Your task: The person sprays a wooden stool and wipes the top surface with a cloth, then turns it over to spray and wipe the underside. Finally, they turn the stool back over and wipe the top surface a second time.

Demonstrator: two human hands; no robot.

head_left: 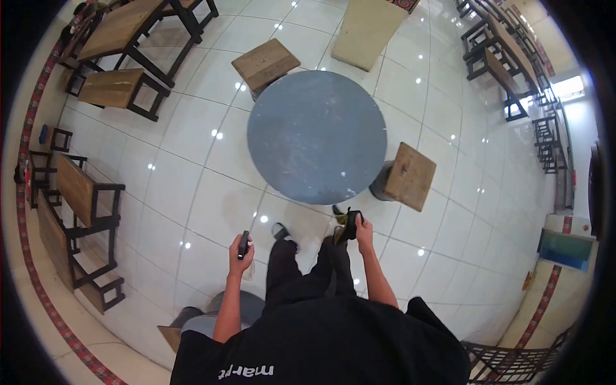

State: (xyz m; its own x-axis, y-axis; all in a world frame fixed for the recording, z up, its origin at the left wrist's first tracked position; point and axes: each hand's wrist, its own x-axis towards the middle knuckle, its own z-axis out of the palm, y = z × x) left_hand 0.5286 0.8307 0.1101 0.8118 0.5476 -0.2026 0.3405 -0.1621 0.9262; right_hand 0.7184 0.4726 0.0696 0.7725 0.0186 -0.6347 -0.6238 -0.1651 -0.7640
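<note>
My left hand [235,253] is closed around a slim black handheld device [243,246], held upright out to the left of my legs. On the other side, my right hand [364,232] grips a black object [350,226] in front of my right leg; its kind cannot be told. Yellow-green and black patches show beside it, overlapping my right foot in this view. Just ahead of my feet stands a round grey table [317,135] with a scuffed top. Neither hand touches the table.
Square wooden-topped stools [412,176] stand right of the round table and at its far left [265,63]. A cream pillar [366,32] rises behind it. Wooden tables [122,29] and benches [112,88] line the left; more tables [513,51] line the right. White tiles [186,167] cover the floor.
</note>
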